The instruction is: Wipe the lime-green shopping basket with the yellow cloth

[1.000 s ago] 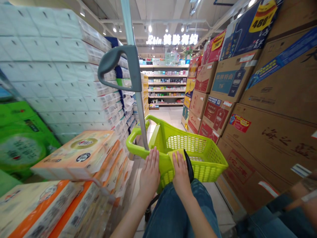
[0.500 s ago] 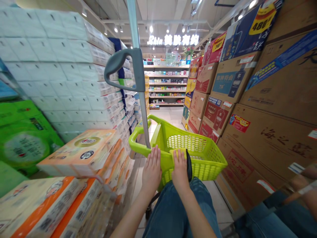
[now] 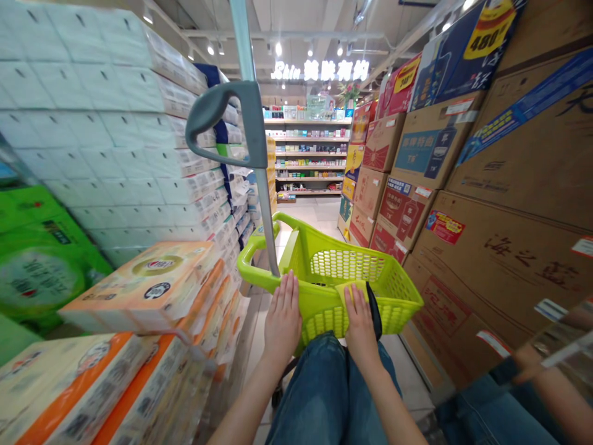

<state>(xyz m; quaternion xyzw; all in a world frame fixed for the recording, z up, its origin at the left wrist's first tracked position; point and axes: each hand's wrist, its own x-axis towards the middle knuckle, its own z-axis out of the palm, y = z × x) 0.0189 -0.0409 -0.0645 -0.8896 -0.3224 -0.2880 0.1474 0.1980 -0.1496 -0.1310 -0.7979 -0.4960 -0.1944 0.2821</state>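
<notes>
A lime-green rolling shopping basket [image 3: 324, 303] stands in front of my knees, its grey pull handle [image 3: 259, 127] raised on a metal rod [image 3: 265, 204]. My left hand [image 3: 283, 315] holds the basket's near rim beside the foot of the rod, its fingers long and close together over the edge. Further right, my right hand [image 3: 360, 324] presses a yellow cloth [image 3: 343, 289] with a black edge over the same rim. The fingers lie across the cloth; the part of it under the palm is hidden.
White tissue packs [image 3: 115, 123] are stacked high on the left, with orange tissue packs [image 3: 148, 275] lower down. Cardboard cartons [image 3: 514, 247] line the right side. Another person's arm [image 3: 551, 377] shows at the lower right. Stocked shelves [image 3: 310, 151] stand at the aisle's end.
My right hand and the yellow cloth have slid to the right along the rim. The left hand keeps its place on the basket. The view has shifted slightly.
</notes>
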